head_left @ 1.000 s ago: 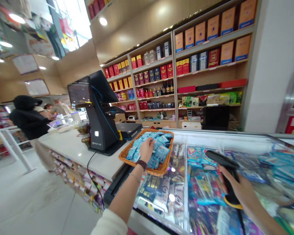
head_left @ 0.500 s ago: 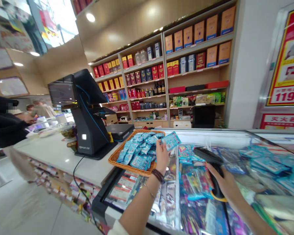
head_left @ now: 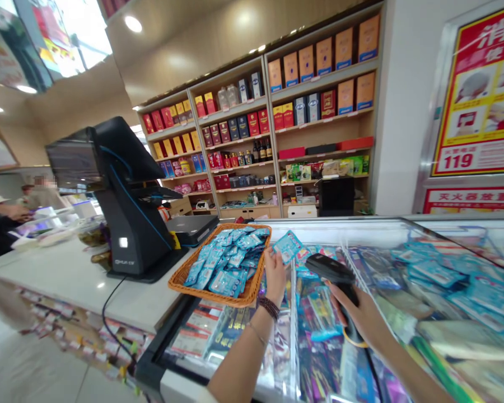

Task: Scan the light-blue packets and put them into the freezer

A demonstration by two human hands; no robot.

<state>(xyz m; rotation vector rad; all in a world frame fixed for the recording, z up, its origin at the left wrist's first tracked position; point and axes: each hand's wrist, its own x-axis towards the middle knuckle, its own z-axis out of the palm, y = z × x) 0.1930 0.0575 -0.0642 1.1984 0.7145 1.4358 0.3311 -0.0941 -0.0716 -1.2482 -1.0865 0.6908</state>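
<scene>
Our left hand point(head_left: 274, 275) pinches a flat blue plastic packet point(head_left: 288, 247) just right of the orange-brown woven basket point(head_left: 231, 300) of similar packets. Our right hand's fingers wrap the black handheld scanner point(head_left: 331, 269), head toward packet, above glass-topped case point(head_left: 256, 387).

Black register point(head_left: 128, 201) on white counter point(head_left: 67, 268); boxed goods point(head_left: 231, 130) on shelves point(head_left: 323, 129) behind.

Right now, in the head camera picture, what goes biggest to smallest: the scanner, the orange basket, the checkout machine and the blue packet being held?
Largest: checkout machine
Next: orange basket
Then: scanner
Smallest: blue packet in the left hand
</scene>
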